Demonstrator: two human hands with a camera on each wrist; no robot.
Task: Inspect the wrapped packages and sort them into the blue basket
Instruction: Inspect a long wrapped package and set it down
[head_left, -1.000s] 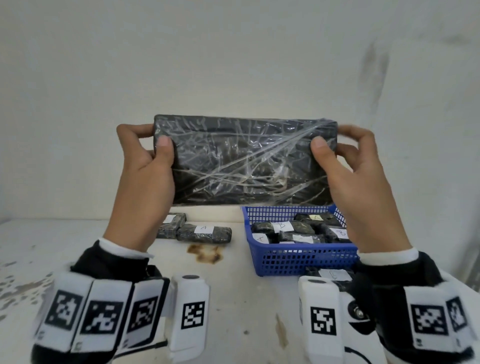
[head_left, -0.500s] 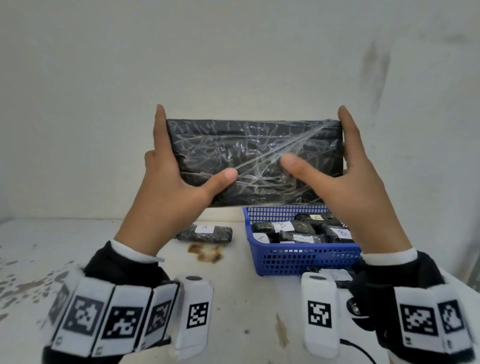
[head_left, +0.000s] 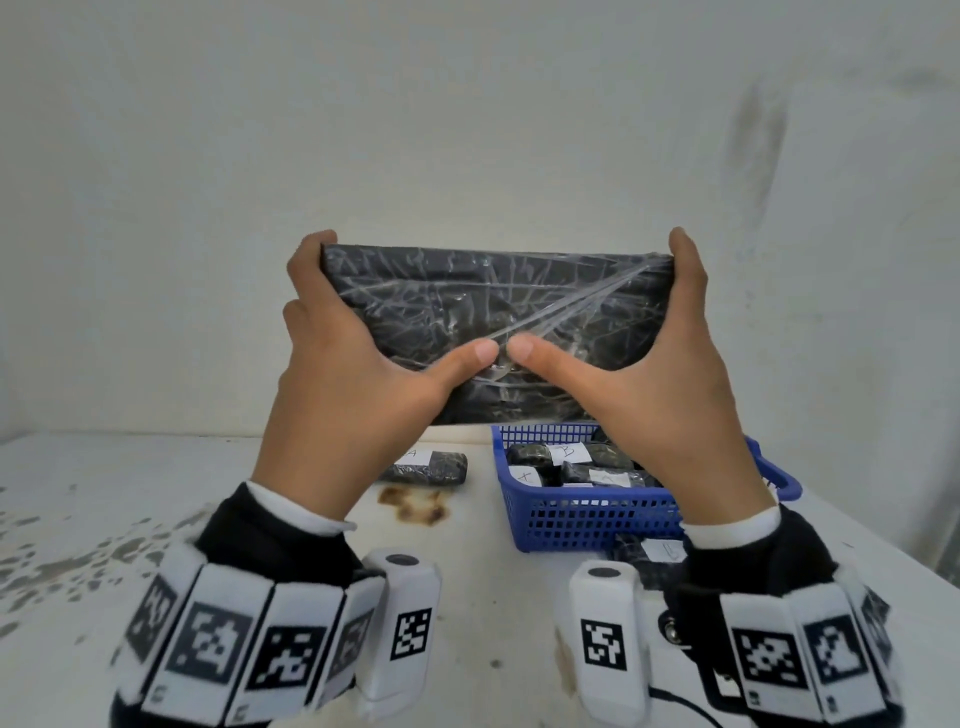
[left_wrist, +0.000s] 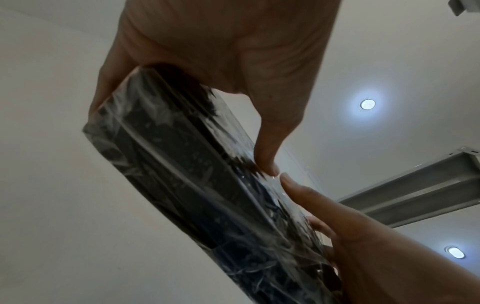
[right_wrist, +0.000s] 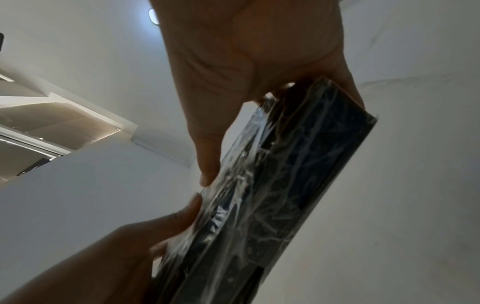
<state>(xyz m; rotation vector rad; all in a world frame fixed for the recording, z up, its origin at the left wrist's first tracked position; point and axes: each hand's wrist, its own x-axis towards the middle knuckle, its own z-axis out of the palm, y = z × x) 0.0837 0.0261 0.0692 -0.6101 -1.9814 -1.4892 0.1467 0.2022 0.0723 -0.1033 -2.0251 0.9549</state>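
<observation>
A large flat black package (head_left: 493, 306) wrapped in clear film is held upright in the air before the wall. My left hand (head_left: 353, 358) grips its left end, fingers behind and thumb across the front. My right hand (head_left: 654, 358) grips the right end the same way, and the two thumb tips nearly meet at the lower middle. The wrist views show the package (left_wrist: 207, 185) (right_wrist: 272, 195) edge-on between thumbs and fingers. Below, the blue basket (head_left: 597, 514) on the table holds several small wrapped packages with white labels.
One small labelled package (head_left: 431, 467) lies on the white table (head_left: 130, 493) left of the basket, near a brown stain (head_left: 415, 506). Another labelled package (head_left: 649, 551) lies in front of the basket. A white wall stands close behind.
Both thumbs have slid inward across the package front until they nearly touch. The package has come slightly lower and closer. The left hand now hides one of the small packages on the table.
</observation>
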